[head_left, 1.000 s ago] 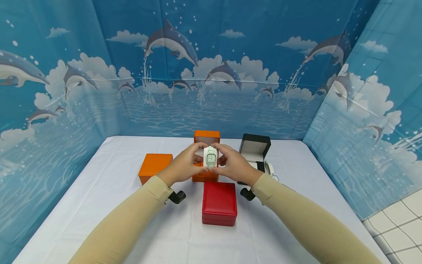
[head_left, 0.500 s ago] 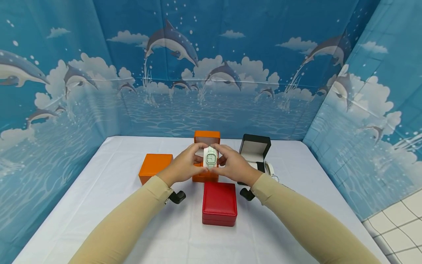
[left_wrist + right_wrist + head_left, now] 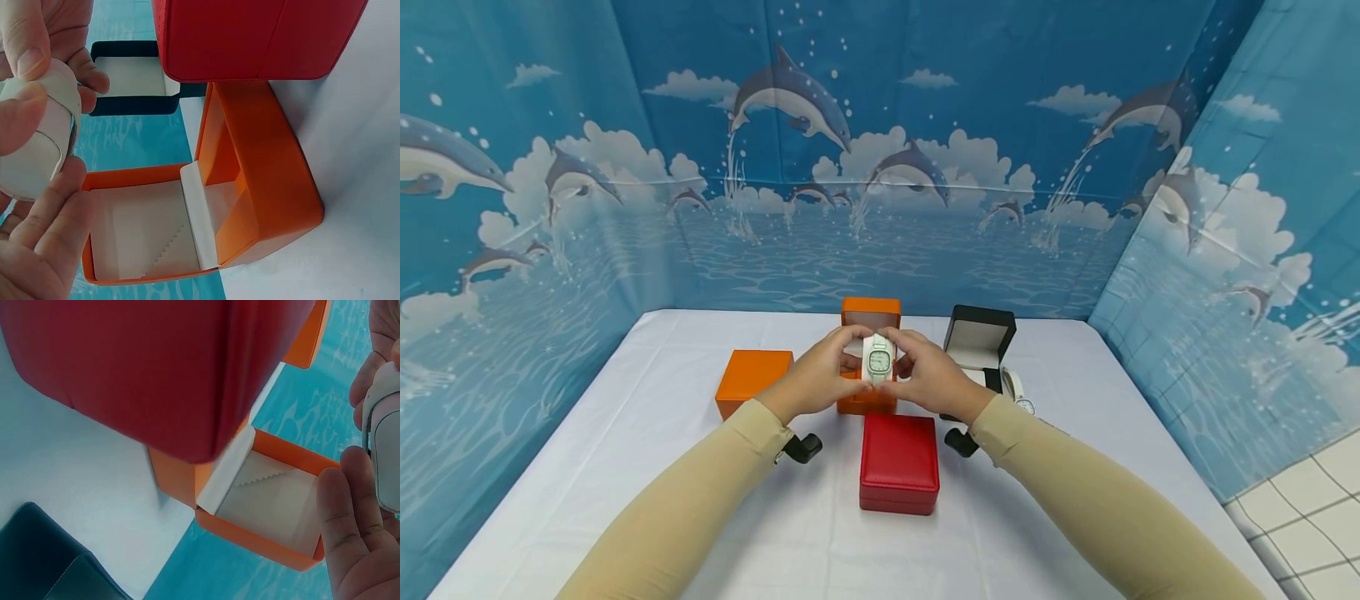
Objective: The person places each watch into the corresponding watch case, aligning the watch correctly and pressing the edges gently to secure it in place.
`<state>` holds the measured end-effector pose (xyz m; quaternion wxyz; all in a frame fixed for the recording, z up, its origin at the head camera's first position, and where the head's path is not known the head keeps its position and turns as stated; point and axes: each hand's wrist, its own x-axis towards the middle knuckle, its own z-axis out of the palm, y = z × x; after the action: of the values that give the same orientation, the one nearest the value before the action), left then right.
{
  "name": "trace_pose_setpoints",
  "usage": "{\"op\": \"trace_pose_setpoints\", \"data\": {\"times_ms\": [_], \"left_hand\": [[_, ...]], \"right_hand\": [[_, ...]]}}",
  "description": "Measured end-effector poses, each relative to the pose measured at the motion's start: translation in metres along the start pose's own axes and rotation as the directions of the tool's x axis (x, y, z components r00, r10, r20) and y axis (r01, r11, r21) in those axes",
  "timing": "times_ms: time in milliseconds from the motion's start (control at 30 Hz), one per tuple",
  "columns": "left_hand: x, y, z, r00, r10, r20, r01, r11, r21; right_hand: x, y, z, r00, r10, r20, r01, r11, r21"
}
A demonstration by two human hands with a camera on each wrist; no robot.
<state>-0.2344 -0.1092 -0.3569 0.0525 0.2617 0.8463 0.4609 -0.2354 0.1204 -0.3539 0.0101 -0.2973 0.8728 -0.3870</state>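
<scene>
A pale-green watch [image 3: 879, 362] with a rounded square dial is wrapped round a white cushion [image 3: 25, 165], dial facing the head camera. My left hand [image 3: 818, 373] grips the cushion's left side between thumb and fingers. On the opposite side, my right hand [image 3: 942, 377] pinches it in the same way. Both hands hold it up in front of an orange box [image 3: 275, 175] whose lid is raised. In the left wrist view the box's inside has a hollow compartment and a white lining. The wrist views show mostly the cushion's white ends.
A shut red box [image 3: 899, 454] stands nearest, in front of the open orange one. Left of it is a shut orange box [image 3: 752, 375]. To the right, a black box [image 3: 988, 317] has its lid up, with a white-strapped watch [image 3: 1013, 385] beside it.
The watch on its cushion tilts very slightly in the fingers. Hands and boxes otherwise stay where they were.
</scene>
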Motion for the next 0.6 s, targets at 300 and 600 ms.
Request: {"op": "trace_pose_setpoints", "data": {"times_ms": [300, 600], "left_hand": [[0.0, -0.004, -0.002, 1.0, -0.008, -0.002, 0.008, 0.999, 0.038], [0.002, -0.011, -0.002, 0.998, -0.059, -0.032, 0.061, 0.996, 0.072]], "right_hand": [[0.001, 0.001, 0.0, 0.999, 0.027, 0.035, -0.027, 1.0, 0.003], [0.007, 0.008, 0.0, 0.995, 0.089, 0.039, -0.086, 0.994, -0.07]]}}
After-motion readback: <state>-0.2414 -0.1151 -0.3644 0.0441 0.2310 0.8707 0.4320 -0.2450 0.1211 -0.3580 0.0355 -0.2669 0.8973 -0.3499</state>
